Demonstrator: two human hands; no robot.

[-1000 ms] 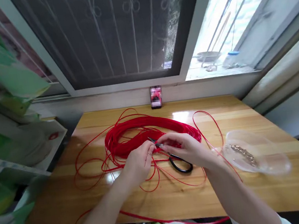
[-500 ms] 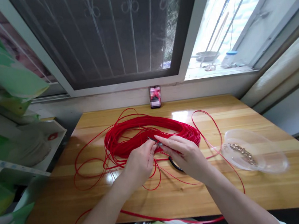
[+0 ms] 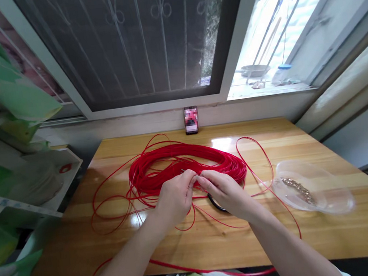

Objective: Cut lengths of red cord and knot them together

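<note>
My left hand (image 3: pixel 177 194) is closed in a pinch over the near side of a big coil of red cord (image 3: pixel 222 155). Thin red strands run down from under its fingers to the table. My right hand (image 3: pixel 224 191) pinches right beside it, thumbs and fingertips almost touching. What lies between its fingertips is too small and covered to make out. A dark pointed tip (image 3: pixel 183 170) shows just beyond my left fingers. Under my right hand, a black curved handle (image 3: pixel 216 204) is partly visible; whether it belongs with the tip, I cannot tell.
A clear plastic container (image 3: pixel 337 194) with small gold-coloured metal pieces (image 3: pixel 299 188) stands at the right. Loose cord loops spread left and right, and a thicker red strand (image 3: pixel 188 269) crosses the table's front edge. A phone (image 3: pixel 191 120) leans against the wall behind.
My right fingers have curled in and drawn down slightly from their stretched pose, covering the dark metal seen between the hands before. The left hand has closed up toward them.
</note>
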